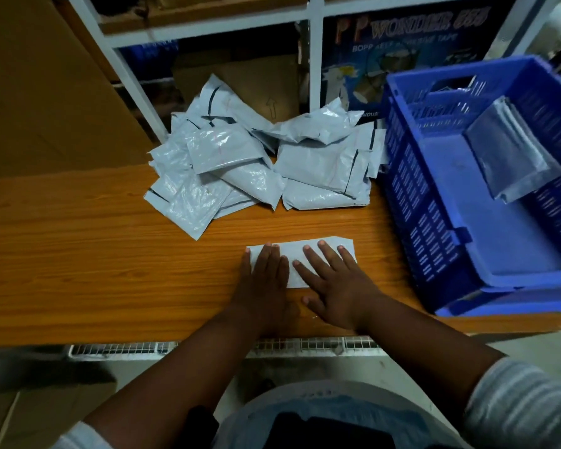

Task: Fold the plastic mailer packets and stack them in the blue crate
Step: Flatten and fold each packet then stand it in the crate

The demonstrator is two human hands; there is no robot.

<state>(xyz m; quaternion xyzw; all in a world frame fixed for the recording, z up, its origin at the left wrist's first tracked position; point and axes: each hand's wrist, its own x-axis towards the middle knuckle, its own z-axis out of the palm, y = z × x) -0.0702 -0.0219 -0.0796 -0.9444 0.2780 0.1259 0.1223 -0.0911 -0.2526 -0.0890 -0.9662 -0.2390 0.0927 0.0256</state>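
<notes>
Hands laid flat on a folded mailer (300, 254) at the near edge of the worktop (78, 254), seen from above. Left hand (266, 277): palm down, fingers straight and close together, pointing away from the body, covering the mailer's left end; the little finger lies at the left corner. Right hand (334, 283): palm down, fingers straight and fanned apart, angled slightly leftward, covering the mailer's right half; the thumb rests on the wood just short of the mailer's near edge. Both forearms enter from below and converge toward the mailer; striped sleeves (518, 403) show at the upper arms.

Mailer: a white strip lying flat, long axis running left to right, parallel to the worktop's front edge. Its far right corner is cut at a slant. The far edge and a patch between the hands stay uncovered.

Pile of mailers (240, 157): grey-white packets heaped loosely at the back of the worktop, well apart from the hands, overlapping in several directions, some leaning against the shelf frame (136, 92) behind.

Crate (415, 202): blue, perforated walls, standing at the right end of the worktop, near the right hand but not touching it. Inside, a stack of folded packets (512, 153) leans against the far right wall, tilted.
</notes>
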